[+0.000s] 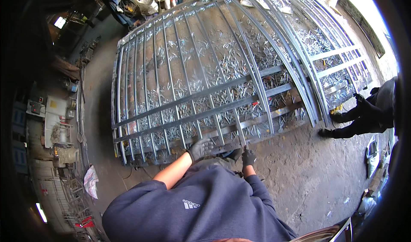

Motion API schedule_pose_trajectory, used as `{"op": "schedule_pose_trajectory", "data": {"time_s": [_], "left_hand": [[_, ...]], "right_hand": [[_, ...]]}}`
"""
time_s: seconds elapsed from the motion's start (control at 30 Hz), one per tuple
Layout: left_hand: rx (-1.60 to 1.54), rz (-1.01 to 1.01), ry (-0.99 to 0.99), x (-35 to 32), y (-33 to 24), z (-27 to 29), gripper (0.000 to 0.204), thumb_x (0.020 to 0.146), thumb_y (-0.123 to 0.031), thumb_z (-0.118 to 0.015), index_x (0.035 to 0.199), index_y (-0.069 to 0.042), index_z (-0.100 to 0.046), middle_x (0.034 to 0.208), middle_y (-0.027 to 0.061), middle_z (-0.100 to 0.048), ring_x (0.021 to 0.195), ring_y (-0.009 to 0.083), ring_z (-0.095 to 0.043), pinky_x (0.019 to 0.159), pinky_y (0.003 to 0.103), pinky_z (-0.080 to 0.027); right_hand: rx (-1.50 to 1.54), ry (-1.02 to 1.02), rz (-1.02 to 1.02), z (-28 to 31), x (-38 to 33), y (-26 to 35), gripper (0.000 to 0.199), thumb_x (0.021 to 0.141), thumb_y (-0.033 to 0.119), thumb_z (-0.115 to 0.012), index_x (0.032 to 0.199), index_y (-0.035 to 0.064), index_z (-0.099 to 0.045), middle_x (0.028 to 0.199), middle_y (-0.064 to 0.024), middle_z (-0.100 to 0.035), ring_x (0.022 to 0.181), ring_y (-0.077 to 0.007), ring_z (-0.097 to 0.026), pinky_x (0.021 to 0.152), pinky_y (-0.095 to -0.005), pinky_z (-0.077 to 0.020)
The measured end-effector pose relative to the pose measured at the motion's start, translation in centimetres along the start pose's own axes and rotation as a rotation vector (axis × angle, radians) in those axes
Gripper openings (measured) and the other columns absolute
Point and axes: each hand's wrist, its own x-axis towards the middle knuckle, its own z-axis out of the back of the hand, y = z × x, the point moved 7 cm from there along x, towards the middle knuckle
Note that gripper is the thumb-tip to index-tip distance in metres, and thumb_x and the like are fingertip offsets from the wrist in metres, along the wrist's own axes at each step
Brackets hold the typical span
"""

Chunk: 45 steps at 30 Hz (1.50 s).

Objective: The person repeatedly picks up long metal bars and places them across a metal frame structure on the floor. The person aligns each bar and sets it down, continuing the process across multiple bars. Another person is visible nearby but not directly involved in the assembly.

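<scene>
A large panel of thin silvery metal bars lies before me, crossed by two long crossbars (188,103). My left hand (201,149), in a dark grey glove, is at its near edge with the fingers stretched out and apart, close to the bar ends. To its right, my right hand (248,157), also gloved, is closed around the near end of one metal bar (238,124); the fingers' far side is hidden. Under the bars, many short shiny metal offcuts (231,71) lie scattered over a worktable.
At the right, another person (372,109) in dark clothing reaches gloved hands toward bar ends. More long bars (295,71) lie on the panel's right side. Bags and coiled cable (147,4) pile up at the far edge. Racks and stools (60,130) line the left. Concrete floor (308,173) surrounds the table.
</scene>
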Motion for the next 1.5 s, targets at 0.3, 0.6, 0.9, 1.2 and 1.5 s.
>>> {"op": "schedule_pose_trajectory", "data": {"time_s": [0.3, 0.6, 0.9, 1.2, 1.5], "left_hand": [[-0.059, 0.03, -0.053, -0.3, -0.3, 1.3, 0.037, 0.101, -0.035, -0.046, 0.122, -0.006, -0.057, 0.115, 0.0108, -0.067, 0.107, 0.0248, -0.066, 0.093, 0.041, -0.054], [0.026, 0.01, -0.061, -0.3, -1.3, 1.4, 0.036, 0.101, -0.034, -0.047, 0.118, -0.005, -0.059, 0.113, 0.0093, -0.067, 0.107, 0.0233, -0.065, 0.094, 0.04, -0.053], [-0.037, -0.036, -0.156, -1.3, -1.5, 3.6, 0.03, 0.096, -0.031, -0.056, 0.113, -0.006, -0.06, 0.111, 0.0098, -0.066, 0.107, 0.0255, -0.064, 0.094, 0.043, -0.052], [-0.06, 0.053, -0.219, -1.7, -0.1, 4.7, 0.028, 0.095, -0.031, -0.057, 0.112, -0.009, -0.062, 0.108, 0.0068, -0.069, 0.102, 0.0233, -0.067, 0.09, 0.041, -0.055], [-0.149, -0.122, -0.247, -2.1, 0.5, 5.6, 0.028, 0.095, -0.031, -0.058, 0.112, -0.01, -0.063, 0.103, 0.0063, -0.068, 0.096, 0.0222, -0.067, 0.083, 0.04, -0.056]], "right_hand": [[-0.008, -0.011, -0.257, 0.4, 0.3, -3.5, 0.041, 0.085, 0.045, -0.072, 0.072, 0.0057, -0.066, 0.057, -0.0049, -0.058, 0.052, -0.0156, -0.051, 0.051, -0.0353, -0.0399], [-0.068, 0.03, 0.054, 0.9, -1.4, 1.4, 0.04, 0.084, 0.045, -0.074, 0.072, 0.0086, -0.063, 0.056, 0.0019, -0.049, 0.05, -0.0099, -0.04, 0.048, -0.0306, -0.0297], [-0.188, -0.033, -0.042, 1.0, -1.3, 1.2, 0.053, 0.084, 0.052, -0.069, 0.081, -0.0008, -0.07, 0.058, -0.0042, -0.056, 0.051, -0.0169, -0.045, 0.051, -0.0379, -0.0367], [-0.584, 0.286, 0.486, -9.8, 10.5, -1.1, 0.019, 0.089, 0.019, -0.058, 0.107, 0.0134, -0.058, 0.096, -0.0073, -0.059, 0.077, -0.023, -0.058, 0.061, -0.0353, -0.0445], [-0.619, 0.054, 0.443, -0.7, 13.4, 10.9, 0.036, 0.085, 0.035, -0.062, 0.103, 0.0047, -0.068, 0.097, -0.0242, -0.067, 0.095, -0.0429, -0.065, 0.083, -0.0485, -0.0497]]}}
